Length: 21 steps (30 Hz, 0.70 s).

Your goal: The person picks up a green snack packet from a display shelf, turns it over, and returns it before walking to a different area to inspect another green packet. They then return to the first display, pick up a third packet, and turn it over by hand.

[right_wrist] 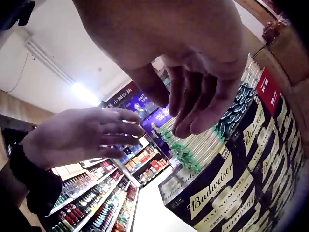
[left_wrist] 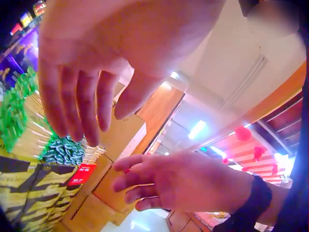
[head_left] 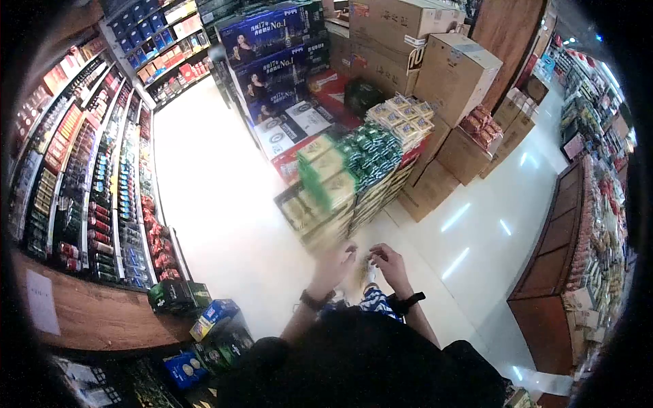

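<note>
Both hands are held in front of the body, a short gap apart, with nothing between their fingers. The left hand (head_left: pixel 332 268) has its fingers bent loosely and is slightly blurred in the head view. Facing it, the right hand (head_left: pixel 391 265) also has loosely bent fingers. Just beyond them stands a stack of Budweiser cartons (right_wrist: pixel 212 193). On top of the stack lie green-wrapped packs (head_left: pixel 320 170), dark green shiny packets (head_left: pixel 371 155) and pale yellow packets (head_left: pixel 401 119). Neither hand touches these goods in any view.
Brown cardboard boxes (head_left: pixel 456 78) and blue printed cartons (head_left: pixel 269 75) are piled behind the stack. Shelves of bottles and cans (head_left: pixel 95 177) line the left side. To the right, a wooden display counter (head_left: pixel 551 272) holds packaged goods. Pale shiny floor (head_left: pixel 204 197) runs between them.
</note>
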Available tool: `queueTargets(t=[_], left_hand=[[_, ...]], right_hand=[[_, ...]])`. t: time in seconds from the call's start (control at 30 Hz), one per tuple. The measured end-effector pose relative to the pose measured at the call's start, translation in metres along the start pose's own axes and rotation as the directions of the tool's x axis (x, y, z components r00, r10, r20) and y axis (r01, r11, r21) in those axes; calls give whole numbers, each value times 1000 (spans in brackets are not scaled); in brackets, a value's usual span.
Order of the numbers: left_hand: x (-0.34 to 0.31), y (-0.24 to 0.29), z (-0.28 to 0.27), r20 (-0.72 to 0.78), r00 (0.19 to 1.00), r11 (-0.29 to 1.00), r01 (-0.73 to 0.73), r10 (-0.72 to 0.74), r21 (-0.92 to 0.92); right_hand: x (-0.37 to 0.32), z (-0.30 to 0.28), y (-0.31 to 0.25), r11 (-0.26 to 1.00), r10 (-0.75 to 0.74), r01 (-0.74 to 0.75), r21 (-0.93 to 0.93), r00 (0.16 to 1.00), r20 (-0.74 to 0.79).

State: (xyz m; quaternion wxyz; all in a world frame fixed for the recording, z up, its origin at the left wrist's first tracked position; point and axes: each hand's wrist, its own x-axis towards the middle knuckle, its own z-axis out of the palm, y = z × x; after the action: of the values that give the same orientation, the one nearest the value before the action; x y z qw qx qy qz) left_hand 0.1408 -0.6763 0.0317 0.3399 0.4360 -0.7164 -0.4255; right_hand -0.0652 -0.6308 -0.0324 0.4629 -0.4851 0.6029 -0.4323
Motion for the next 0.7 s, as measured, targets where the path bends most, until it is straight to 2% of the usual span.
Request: queueTargets(t=[0.07, 0.1, 0.2, 0.27, 0.37, 0.4, 0.43, 0.53, 0.57, 0.67, 0.7], left_hand=[[31, -8, 1, -57, 996, 993, -65, 71, 103], [46, -8, 1, -82, 992, 984, -83, 96, 155], [97, -10, 3, -149, 979, 955, -93, 139, 281], [131, -13, 6, -187, 976, 946, -51, 116, 320], [180, -11, 1, -177, 962, 897, -115, 207, 427], [197, -11, 1, -182, 969, 891, -68, 166, 449], [214, -12, -1, -187, 974, 882, -22, 124, 472], [258, -24, -1, -207, 976, 850, 47, 74, 525], [271, -26, 1, -208, 976, 848, 59, 61, 527], [302, -31, 2, -170, 985, 808, 73, 34, 585], [311, -36, 4, -166, 986, 784, 83, 26, 615]], right_hand=[[26, 0, 0, 999, 1, -2, 46, 1000, 23], [42, -3, 2, 1000, 17, -16, -22, 999, 46], [93, -10, 19, 993, -94, 97, -69, 994, 50], [133, -17, 27, 992, -124, 124, -1, 989, 82], [187, -25, 15, 996, -85, 82, 33, 991, 102], [204, -27, 10, 998, -60, 57, 29, 992, 108], [226, -26, 12, 992, -125, 126, -3, 985, 117], [272, -33, 3, 984, -175, 168, 57, 970, 166], [285, -37, -2, 970, -218, 190, 152, 955, 202], [319, -44, -13, 998, -50, 35, 56, 950, 308], [331, -48, -10, 998, -65, 53, 43, 935, 349]])
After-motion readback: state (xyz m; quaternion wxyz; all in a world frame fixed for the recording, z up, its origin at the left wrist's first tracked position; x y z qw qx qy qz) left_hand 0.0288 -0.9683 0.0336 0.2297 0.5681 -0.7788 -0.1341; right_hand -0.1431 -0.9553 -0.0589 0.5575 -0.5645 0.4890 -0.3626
